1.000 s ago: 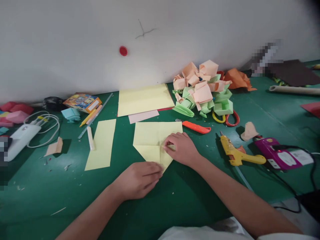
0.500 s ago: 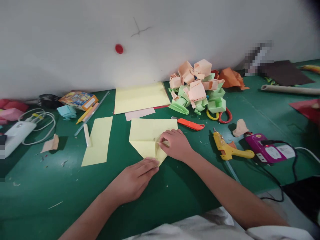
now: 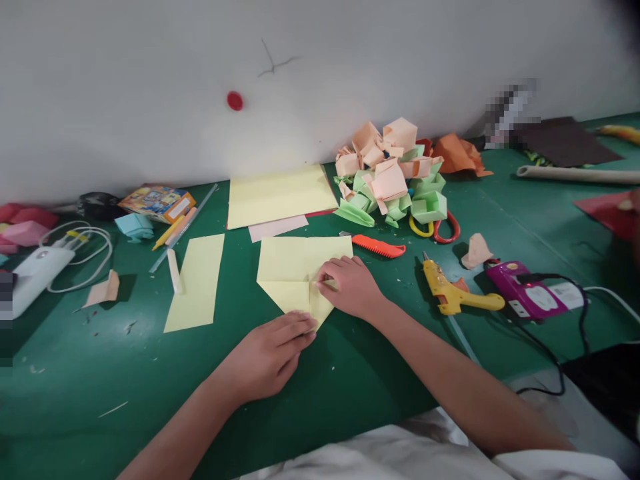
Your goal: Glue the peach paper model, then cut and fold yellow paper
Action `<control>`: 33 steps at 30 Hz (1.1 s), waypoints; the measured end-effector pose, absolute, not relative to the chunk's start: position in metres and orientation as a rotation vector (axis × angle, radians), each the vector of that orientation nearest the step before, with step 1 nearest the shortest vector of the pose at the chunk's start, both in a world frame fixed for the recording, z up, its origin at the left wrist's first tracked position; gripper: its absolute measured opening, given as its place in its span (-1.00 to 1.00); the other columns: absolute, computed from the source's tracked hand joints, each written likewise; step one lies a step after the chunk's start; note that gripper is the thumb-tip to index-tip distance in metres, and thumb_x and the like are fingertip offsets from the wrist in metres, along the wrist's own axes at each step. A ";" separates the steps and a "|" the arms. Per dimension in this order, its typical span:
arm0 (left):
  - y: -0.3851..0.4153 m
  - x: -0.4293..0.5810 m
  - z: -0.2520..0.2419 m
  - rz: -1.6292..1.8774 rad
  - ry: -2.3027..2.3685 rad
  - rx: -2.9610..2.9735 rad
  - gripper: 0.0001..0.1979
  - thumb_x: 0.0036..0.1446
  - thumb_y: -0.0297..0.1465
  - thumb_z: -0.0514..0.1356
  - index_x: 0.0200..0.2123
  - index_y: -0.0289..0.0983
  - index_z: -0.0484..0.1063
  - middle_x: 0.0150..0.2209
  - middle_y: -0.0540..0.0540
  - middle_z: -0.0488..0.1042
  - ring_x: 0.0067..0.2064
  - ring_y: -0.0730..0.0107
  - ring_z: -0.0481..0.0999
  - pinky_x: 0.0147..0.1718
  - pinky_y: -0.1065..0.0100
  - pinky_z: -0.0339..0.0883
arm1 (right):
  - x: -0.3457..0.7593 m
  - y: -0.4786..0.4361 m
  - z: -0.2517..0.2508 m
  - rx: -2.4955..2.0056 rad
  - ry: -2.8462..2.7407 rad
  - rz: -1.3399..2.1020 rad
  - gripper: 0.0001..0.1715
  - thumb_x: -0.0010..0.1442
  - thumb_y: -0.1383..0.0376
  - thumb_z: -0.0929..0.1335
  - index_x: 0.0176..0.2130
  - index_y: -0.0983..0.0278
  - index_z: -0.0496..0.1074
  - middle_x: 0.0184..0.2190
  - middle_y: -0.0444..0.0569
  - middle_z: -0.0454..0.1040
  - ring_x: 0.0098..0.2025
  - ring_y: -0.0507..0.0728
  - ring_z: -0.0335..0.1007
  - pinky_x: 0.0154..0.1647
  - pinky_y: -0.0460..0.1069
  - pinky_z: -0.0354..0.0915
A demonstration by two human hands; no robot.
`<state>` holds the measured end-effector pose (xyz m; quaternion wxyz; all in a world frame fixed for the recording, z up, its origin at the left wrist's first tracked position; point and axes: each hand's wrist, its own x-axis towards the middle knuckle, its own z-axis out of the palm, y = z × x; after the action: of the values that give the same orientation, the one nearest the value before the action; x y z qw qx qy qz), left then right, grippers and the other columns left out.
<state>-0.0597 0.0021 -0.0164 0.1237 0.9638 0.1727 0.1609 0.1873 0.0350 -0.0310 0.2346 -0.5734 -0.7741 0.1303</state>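
Note:
A yellow paper [image 3: 283,259] lies in front of me with its two lower corners folded inward to a point. My left hand [image 3: 275,350] rests on the lower tip, fingers stretched out and lying flat together. At the right flap, the thumb and fingers of my right hand [image 3: 347,287] are pinched on the paper near the centre crease. Left of it lies a yellow paper strip [image 3: 200,280] with a white stick [image 3: 175,271] on its edge. An orange cutter [image 3: 379,246] is just beyond my right hand.
Folded paper pieces [image 3: 390,180] are piled behind, beside scissors [image 3: 447,228]. A yellow glue gun [image 3: 460,297] and purple power strip [image 3: 530,291] with cables sit right. Yellow sheets [image 3: 280,197] lie by the wall. A white device [image 3: 40,277] is far left.
The view has shifted slightly. Both hands stay at almost the same places on the folded paper. At the far right edge, part of another person's hand now shows by the red paper.

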 end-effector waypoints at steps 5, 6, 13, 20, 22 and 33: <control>0.004 -0.061 -0.016 0.432 0.500 2.783 -0.59 0.31 -0.59 0.03 0.15 -0.31 0.46 0.17 -0.16 0.52 0.26 0.19 0.45 0.27 0.08 0.39 | 0.189 0.034 -0.031 -1.543 -2.164 0.299 -0.91 0.32 0.28 0.35 -0.22 0.20 0.49 -0.22 -0.03 0.54 -0.15 0.20 0.33 -0.03 0.10 0.14; 0.005 -0.061 -0.016 0.433 0.498 2.771 -0.58 0.30 -0.59 0.03 0.15 -0.30 0.46 0.17 -0.15 0.52 0.27 0.20 0.44 0.28 0.08 0.38 | 0.189 0.033 -0.029 -1.537 -2.171 0.279 -0.88 0.32 0.28 0.34 -0.18 0.20 0.50 -0.15 0.01 0.53 -0.11 0.22 0.31 0.00 0.12 0.14; 0.008 -0.061 -0.013 0.424 0.510 2.695 -0.55 0.26 -0.62 0.01 0.11 -0.25 0.51 0.11 -0.13 0.55 0.26 0.22 0.45 0.27 0.15 0.38 | 0.182 -0.017 -0.013 -1.270 -2.375 0.062 -0.68 0.41 0.22 0.26 0.01 0.11 0.56 0.14 0.04 0.42 0.06 0.29 0.17 0.08 0.21 0.07; 0.009 -0.063 -0.018 0.443 0.477 2.688 -0.52 0.26 -0.62 0.02 0.16 -0.25 0.47 0.16 -0.14 0.53 0.26 0.24 0.45 0.30 0.11 0.35 | 0.200 -0.060 -0.031 -1.484 -2.397 0.051 -0.60 0.43 0.11 0.29 0.19 -0.28 0.42 0.32 -0.06 0.24 0.20 0.37 0.09 0.14 0.31 0.01; 0.008 -0.064 -0.019 0.460 0.485 2.680 -0.50 0.25 -0.63 0.02 0.17 -0.24 0.46 0.17 -0.12 0.52 0.27 0.26 0.43 0.31 0.13 0.33 | 0.203 -0.058 -0.031 -1.518 -2.390 0.045 -0.61 0.41 0.08 0.30 0.17 -0.33 0.44 0.33 -0.09 0.23 0.26 0.39 0.05 0.21 0.35 -0.04; 0.007 -0.065 -0.019 0.461 0.514 2.654 -0.50 0.24 -0.65 0.01 0.16 -0.24 0.47 0.17 -0.11 0.52 0.29 0.28 0.41 0.32 0.15 0.32 | 0.259 -0.020 -0.019 -1.804 -2.224 -0.052 -0.70 0.37 0.19 0.33 -0.13 -0.13 0.66 0.33 -0.04 0.18 0.26 0.47 0.05 0.20 0.47 0.00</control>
<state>-0.0648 0.0071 -0.0193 0.1984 0.9485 0.1838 0.1648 0.2592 -0.0200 -0.0195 0.1383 -0.6238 -0.7690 -0.0179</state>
